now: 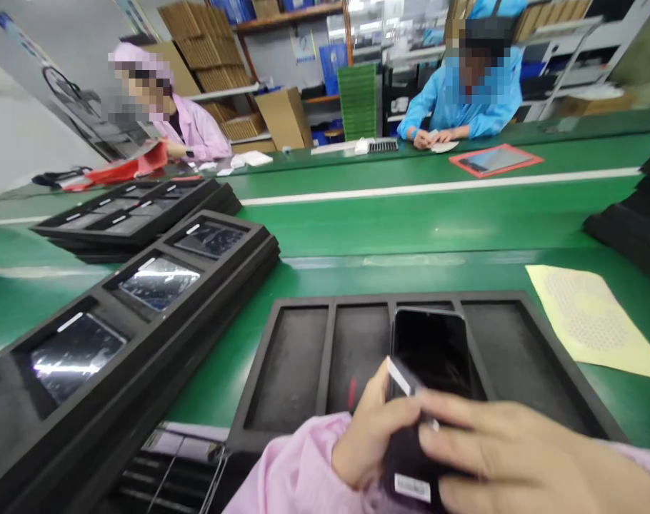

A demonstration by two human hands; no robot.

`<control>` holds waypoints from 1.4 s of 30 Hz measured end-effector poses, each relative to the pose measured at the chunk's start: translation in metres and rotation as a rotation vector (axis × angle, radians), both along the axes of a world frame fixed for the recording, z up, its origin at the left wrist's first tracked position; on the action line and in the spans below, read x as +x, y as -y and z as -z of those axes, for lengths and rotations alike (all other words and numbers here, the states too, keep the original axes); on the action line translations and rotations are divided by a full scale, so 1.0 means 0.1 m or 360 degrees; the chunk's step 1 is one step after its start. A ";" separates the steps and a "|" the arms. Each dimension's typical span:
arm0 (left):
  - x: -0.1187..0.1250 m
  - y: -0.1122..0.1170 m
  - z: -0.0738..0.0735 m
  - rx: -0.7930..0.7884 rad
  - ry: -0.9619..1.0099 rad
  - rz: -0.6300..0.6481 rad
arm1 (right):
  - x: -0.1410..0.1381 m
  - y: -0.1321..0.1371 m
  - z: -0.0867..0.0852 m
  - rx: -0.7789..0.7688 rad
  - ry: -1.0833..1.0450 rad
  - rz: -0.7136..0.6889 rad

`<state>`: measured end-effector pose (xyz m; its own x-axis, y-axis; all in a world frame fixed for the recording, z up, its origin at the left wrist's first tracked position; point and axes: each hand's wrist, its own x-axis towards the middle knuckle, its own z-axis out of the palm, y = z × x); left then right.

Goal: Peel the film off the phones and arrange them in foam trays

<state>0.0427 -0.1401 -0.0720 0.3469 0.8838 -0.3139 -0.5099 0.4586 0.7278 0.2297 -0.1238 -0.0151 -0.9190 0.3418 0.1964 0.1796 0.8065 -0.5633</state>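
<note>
My left hand (371, 428) is closed around a dark phone (411, 453) with a white label near its lower end. A white strip shows at its upper corner. Over the phone lies my right hand (523, 457), blurred, its fingers stretched out and the tips touching its surface. Its thumb is hidden, and whether anything small is under the fingertips I cannot tell. Just beyond both hands, another phone (431, 350) with a black screen rests in the third compartment of a black foam tray (325, 357). The hands cover part of that tray's near side.
Stacked foam trays (196, 321) holding screens stand at left, with another stack (143, 214) behind. A yellow sticker sheet (598, 314) lies right; black foam (636, 221) is piled beyond. Across the green bench sit a person in pink (196, 128) and one in blue (464, 93).
</note>
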 end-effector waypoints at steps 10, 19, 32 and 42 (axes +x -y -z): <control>0.08 -0.10 0.03 -0.0167 0.0126 -0.0237 | -0.14 -0.37 0.35 0.0779 -0.0297 0.0882; 0.08 -0.11 0.06 -0.0314 0.0130 -0.0271 | -0.27 -0.36 0.43 0.0605 -0.0385 0.1248; 0.04 -0.06 0.01 -0.0251 0.0100 -0.0218 | -0.10 0.00 0.33 -0.1452 -0.0932 0.1667; -0.05 0.07 0.05 -0.0144 0.0194 0.0065 | 0.88 -0.09 0.65 -0.0442 -0.0530 0.2396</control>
<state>0.0373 -0.1470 -0.0767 0.4225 0.8381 -0.3451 -0.5715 0.5419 0.6163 0.3175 -0.1144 -0.0797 0.3583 0.9292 0.0904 0.5356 -0.1252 -0.8351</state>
